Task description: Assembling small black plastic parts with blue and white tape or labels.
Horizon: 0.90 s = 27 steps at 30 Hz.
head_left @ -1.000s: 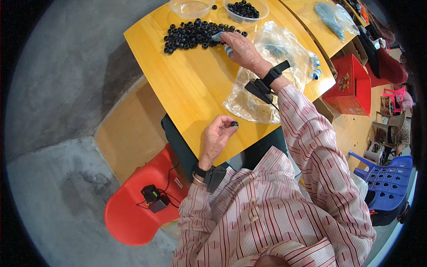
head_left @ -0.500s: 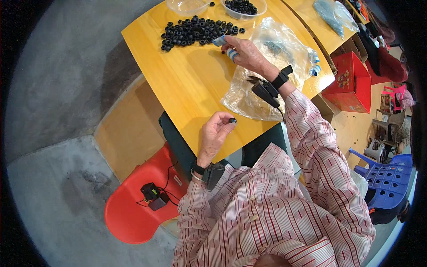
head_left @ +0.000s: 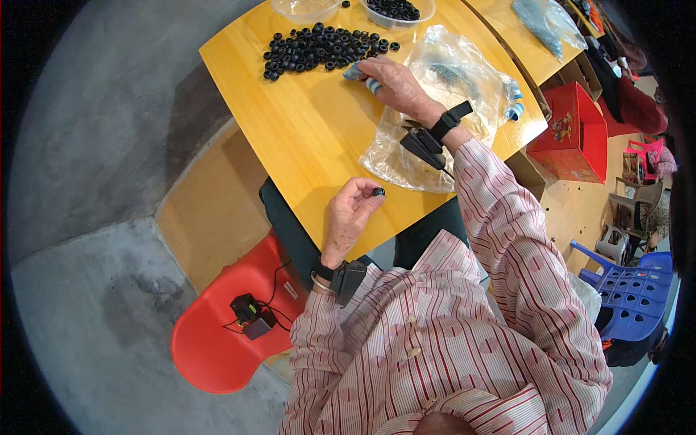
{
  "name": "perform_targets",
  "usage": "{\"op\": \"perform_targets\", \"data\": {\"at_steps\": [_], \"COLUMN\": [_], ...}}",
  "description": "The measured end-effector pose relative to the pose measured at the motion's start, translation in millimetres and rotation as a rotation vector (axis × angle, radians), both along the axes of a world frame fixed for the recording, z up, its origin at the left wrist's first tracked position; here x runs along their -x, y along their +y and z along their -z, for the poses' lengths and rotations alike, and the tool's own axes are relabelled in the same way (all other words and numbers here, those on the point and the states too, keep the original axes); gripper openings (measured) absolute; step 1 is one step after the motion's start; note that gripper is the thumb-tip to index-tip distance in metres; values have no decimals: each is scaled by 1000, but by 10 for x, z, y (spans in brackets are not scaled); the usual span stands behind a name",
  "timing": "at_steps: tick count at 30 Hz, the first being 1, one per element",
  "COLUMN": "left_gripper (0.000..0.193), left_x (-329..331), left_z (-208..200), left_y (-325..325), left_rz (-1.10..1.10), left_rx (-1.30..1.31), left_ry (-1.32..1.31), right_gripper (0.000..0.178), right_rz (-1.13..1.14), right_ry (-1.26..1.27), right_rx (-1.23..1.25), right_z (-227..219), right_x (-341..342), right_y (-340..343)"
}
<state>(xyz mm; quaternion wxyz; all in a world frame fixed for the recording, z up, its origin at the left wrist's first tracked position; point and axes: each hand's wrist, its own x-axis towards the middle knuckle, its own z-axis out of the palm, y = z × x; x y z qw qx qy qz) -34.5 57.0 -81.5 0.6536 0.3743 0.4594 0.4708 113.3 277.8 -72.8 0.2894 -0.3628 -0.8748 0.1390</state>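
My left hand [head_left: 348, 216] is closed near the table's front edge, pinching a small black ring-shaped piece [head_left: 378, 192] between thumb and fingertips. Farther off, my right hand [head_left: 397, 88] reaches to the near right edge of a pile of similar black pieces [head_left: 315, 49]. Blue and white-striped wraps cover some of its fingers. Those fingers are drawn together, and whatever may be between them is hidden. A crumpled clear plastic bag [head_left: 453, 80] lies beneath and beside the right wrist.
The yellow table [head_left: 304, 123] carries a clear bowl [head_left: 304, 9] and another tub of black pieces [head_left: 395, 9] at its far edge. A red chair [head_left: 210, 333] with small black devices stands at left, a red box [head_left: 569, 134] and blue plastic chair [head_left: 638, 297] at right.
My right hand has shifted slightly left, its fingers drawing in at the pile's edge. The left hand stays nearly in place with its black piece.
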Motion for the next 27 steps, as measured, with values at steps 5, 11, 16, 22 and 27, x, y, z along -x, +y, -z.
{"op": "perform_targets", "data": {"at_steps": [5,11,16,22,27], "left_gripper": [17,18,20,20,20], "left_x": [-9,-15,-77,-85,-125], "left_z": [13,-18,-140,-492,-643], "left_y": [-2,-28,-148,-283,-379], "left_rz": [-15,-103,-176,-186,-163], "left_rx": [-15,-1,-48,-166,-208], "left_ry": [11,-20,-94,-12,-8], "right_gripper": [34,27,27,33,36], "right_rz": [-7,-106,-118,-134,-144], "right_ry": [48,285,566,646,616], "right_rx": [48,574,962,1002,847], "right_z": [-31,-528,-668,-870,-926], "right_x": [-18,-80,-258,-346,-414], "right_y": [-118,-770,-1268,-1658,-1849]}}
